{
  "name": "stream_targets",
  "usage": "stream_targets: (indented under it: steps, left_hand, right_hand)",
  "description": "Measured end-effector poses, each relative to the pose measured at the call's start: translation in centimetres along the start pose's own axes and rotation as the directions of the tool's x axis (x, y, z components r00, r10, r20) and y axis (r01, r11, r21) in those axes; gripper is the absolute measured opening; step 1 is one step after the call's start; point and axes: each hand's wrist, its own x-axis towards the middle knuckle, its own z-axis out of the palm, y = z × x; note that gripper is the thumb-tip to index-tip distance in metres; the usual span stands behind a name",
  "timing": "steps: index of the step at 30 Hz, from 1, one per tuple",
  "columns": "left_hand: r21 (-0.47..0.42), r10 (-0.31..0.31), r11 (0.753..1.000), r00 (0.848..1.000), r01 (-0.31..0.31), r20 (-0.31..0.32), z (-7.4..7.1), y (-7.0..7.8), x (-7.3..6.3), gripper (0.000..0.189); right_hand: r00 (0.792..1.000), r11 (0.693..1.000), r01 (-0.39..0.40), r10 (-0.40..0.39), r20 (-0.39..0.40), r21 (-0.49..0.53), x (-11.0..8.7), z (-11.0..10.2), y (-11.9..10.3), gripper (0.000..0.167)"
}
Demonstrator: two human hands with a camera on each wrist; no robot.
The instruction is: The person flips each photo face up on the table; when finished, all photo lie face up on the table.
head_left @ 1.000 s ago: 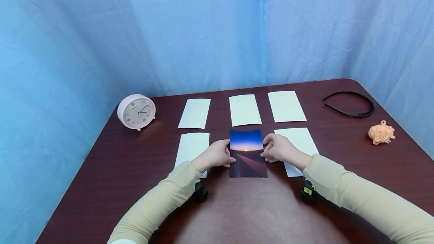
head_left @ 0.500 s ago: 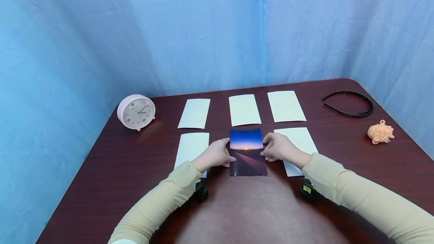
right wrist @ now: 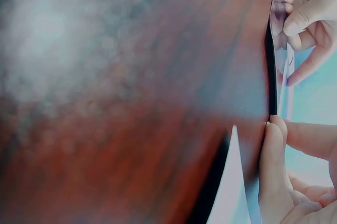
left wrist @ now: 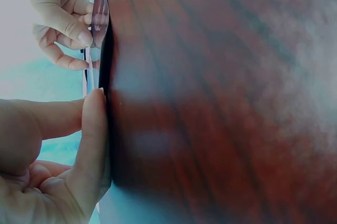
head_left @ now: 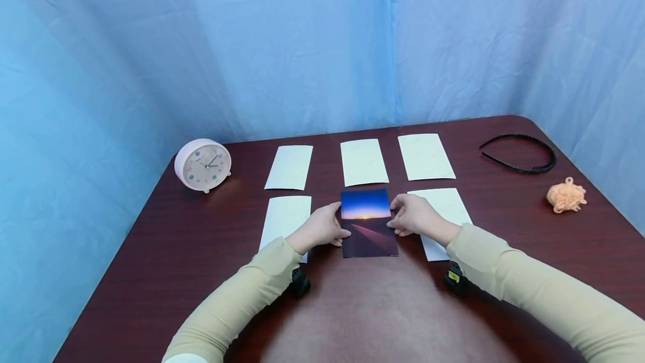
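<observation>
A glossy photo print (head_left: 369, 228) of a sunset over a dark road lies between both hands, in the middle of the front row in the head view. My left hand (head_left: 323, 227) pinches its left edge, thumb on the printed face. The right edge is pinched by my right hand (head_left: 414, 217). In the left wrist view the print shows nearly edge-on, its near edge slightly off the tabletop. White card (head_left: 287, 220) lies partly under the left wrist, and another white card (head_left: 450, 206) is partly covered by the right hand.
Behind stand three more white rectangles in a row: a left card (head_left: 289, 167), a middle card (head_left: 364, 162) and a right card (head_left: 426, 157). An alarm clock (head_left: 206, 167) is at left. A black headband (head_left: 534, 170) and peach yarn bundle (head_left: 566, 195) lie at right on the table (head_left: 166, 273).
The photo print, held by both hands, has shifted very slightly away from the person, its near edge a little higher in view. The other objects stay where they were.
</observation>
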Motion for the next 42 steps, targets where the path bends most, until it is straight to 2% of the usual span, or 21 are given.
stream_targets:
  steps: [15,27,36,42]
  left_hand:
    - [0.012,0.001,1.0,1.0,-0.001,-0.021,-0.2,-0.2,-0.3,0.079]
    - [-0.032,0.022,0.999,0.998,-0.024,-0.055,-0.8,-0.2,-0.8,0.074]
    - [-0.085,0.067,0.993,0.993,-0.076,-0.1,-0.8,0.1,-1.4,0.067]
    - [-0.053,0.114,0.991,0.982,-0.123,-0.153,-0.5,0.7,-2.0,0.064]
  right_hand:
    - [1.0,0.999,0.029,-0.029,-0.01,-0.034,-0.3,0.0,-0.2,0.035]
    - [0.997,0.997,0.069,-0.07,-0.012,-0.029,-0.8,-0.3,0.1,0.036]
    - [0.992,0.993,0.121,-0.121,-0.028,-0.013,-1.6,-0.6,0.8,0.035]
    - [0.991,0.992,0.128,-0.128,-0.045,0.006,-2.6,-1.5,1.3,0.036]
